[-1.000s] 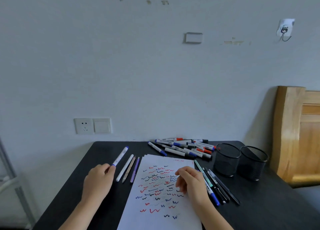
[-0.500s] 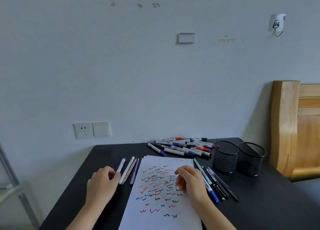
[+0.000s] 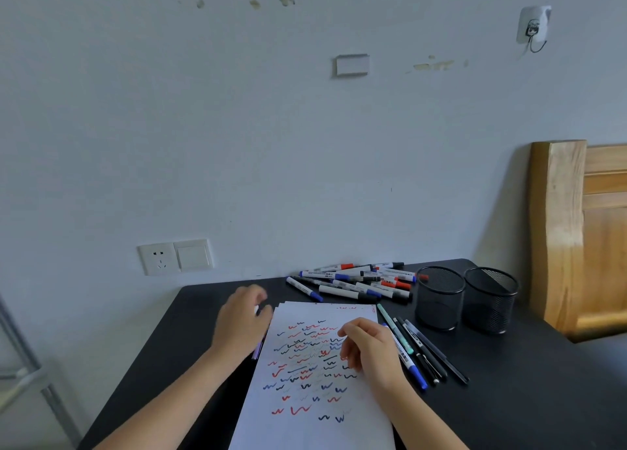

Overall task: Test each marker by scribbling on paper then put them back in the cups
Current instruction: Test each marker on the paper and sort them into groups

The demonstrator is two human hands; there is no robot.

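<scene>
A white paper sheet [image 3: 307,426] covered in red, blue and black scribbles lies on the black table [image 3: 529,392]. My right hand [image 3: 373,348] rests on the sheet's right side, fingers curled, with nothing in it. My left hand [image 3: 242,320] is blurred and sits over the pens at the paper's left edge. A purple pen end [image 3: 258,352] pokes out below it, and a white bit shows between its fingers. Whether it grips anything is unclear. A pile of markers [image 3: 359,281] lies behind the paper. Two black mesh cups [image 3: 439,297] [image 3: 490,300] stand at the right, with no markers visible in them.
A row of several pens [image 3: 420,351] lies between the paper and the cups. A wooden headboard [image 3: 576,239] leans at the far right. A wall socket and switch [image 3: 174,258] sit above the table's back edge, and a metal frame [image 3: 27,375] stands to the left.
My left hand laid the white blue-capped marker beside the other pens, then slid forward and right over them. My right hand stayed on the paper.
</scene>
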